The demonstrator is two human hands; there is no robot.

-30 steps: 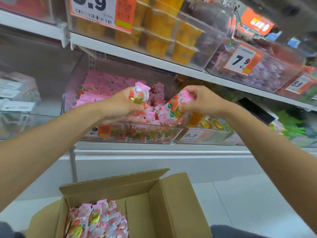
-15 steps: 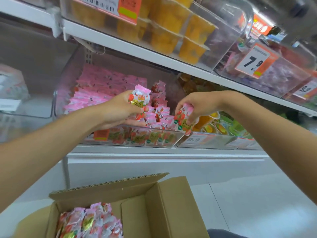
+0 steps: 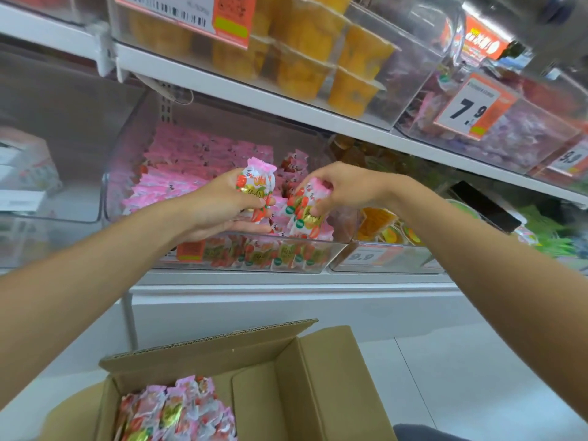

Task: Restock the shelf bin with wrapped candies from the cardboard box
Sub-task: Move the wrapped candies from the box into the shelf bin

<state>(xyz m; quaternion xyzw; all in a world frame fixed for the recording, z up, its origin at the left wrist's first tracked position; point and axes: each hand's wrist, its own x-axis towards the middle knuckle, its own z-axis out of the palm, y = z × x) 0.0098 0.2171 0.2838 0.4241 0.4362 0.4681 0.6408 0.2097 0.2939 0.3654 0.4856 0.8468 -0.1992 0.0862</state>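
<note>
Obs.: white metal shelving point(image 3: 286, 281) ran above and below both hands. The clear plastic shelf bin point(image 3: 331, 254) sat directly behind and under them, with rows of pink wrapped candies point(image 3: 191, 160) packed in beyond the fingers. The open brown cardboard box point(image 3: 318, 377) stood well below the forearms, nearer the onlooker, with more pink packets point(image 3: 178, 412) in its left part.

The left hand point(image 3: 219, 205) was curled round one upright strawberry-print packet point(image 3: 254, 183), over the bin's middle. The right hand point(image 3: 346, 186) pinched a small bunch of the same packets point(image 3: 305, 208) from above, just beside the left, over the front right corner.

Risk, judged: the bin's front lip looked low, so a loose release could send slick wrappers over the edge. Pressing down could also topple the standing rows.
</note>
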